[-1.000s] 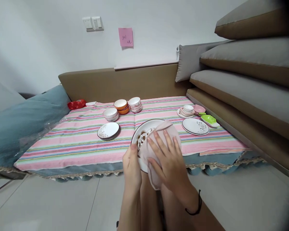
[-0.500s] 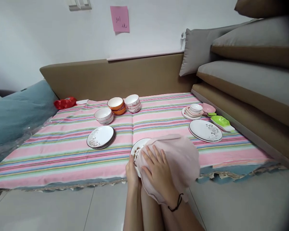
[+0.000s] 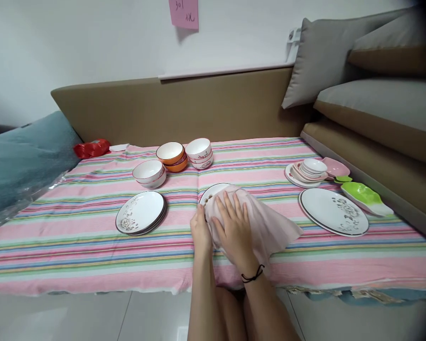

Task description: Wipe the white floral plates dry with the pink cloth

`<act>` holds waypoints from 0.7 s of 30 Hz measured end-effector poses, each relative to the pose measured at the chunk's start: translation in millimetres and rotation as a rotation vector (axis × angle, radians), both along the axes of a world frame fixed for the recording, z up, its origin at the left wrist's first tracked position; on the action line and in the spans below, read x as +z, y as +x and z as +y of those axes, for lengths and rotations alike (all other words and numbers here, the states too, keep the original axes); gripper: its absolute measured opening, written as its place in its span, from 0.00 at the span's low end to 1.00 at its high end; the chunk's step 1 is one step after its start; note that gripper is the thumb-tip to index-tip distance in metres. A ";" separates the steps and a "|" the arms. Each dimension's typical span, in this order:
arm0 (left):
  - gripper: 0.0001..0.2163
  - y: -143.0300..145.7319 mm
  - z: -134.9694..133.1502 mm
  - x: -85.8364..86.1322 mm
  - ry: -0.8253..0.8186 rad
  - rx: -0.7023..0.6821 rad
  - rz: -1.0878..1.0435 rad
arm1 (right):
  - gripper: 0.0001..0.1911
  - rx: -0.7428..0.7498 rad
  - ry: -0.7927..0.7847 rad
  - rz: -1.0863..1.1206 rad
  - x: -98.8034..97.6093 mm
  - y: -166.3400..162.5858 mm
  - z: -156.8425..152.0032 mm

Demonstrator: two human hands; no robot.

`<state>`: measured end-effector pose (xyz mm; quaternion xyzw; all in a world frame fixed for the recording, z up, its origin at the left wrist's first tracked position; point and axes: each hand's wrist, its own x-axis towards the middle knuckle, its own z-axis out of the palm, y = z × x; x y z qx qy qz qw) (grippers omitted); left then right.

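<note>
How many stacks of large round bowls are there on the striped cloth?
3 visible: red-rimmed white round bowls at left, orange round bowls with white insides in the middle, red-patterned white round bowls at right. No stack seems hidden.

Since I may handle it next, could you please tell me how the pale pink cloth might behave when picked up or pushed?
The pale pink cloth is probably floppy, since it drapes beyond the plate. It looks thin, so likely light for its size. It seems unlikely to roll, lying spread under the right hand.
</note>
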<state>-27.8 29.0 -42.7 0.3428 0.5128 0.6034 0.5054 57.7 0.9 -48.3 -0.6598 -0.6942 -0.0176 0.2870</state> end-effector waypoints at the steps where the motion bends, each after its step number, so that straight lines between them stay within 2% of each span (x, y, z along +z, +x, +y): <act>1: 0.22 3.7 4.6 1.2 -0.015 0.004 0.044 | 0.28 -0.015 -0.015 0.012 -0.5 1.4 5.5; 5: 0.23 17.7 17.8 3.5 -0.016 -0.036 0.211 | 0.28 -0.068 -0.110 0.066 -2.3 7.1 26.4; 8: 0.24 23.7 26.7 -0.7 -0.013 -0.123 0.281 | 0.29 -0.100 -0.218 0.101 -7.1 11.6 39.7; 12: 0.23 23.8 36.0 -16.5 -0.106 -0.209 0.411 | 0.29 -0.119 -0.376 0.103 -22.6 14.6 46.2; 15: 0.21 21.5 39.4 -32.5 -0.161 -0.195 0.411 | 0.29 -0.149 -0.452 0.061 -36.3 12.4 45.5; 18: 0.20 19.4 41.6 -43.5 -0.279 -0.211 0.395 | 0.29 -0.168 -0.465 0.002 -44.9 9.0 45.0; 21: 0.22 17.9 44.2 -46.1 -0.375 -0.249 0.404 | 0.29 -0.154 -0.453 -0.035 -46.9 9.3 44.6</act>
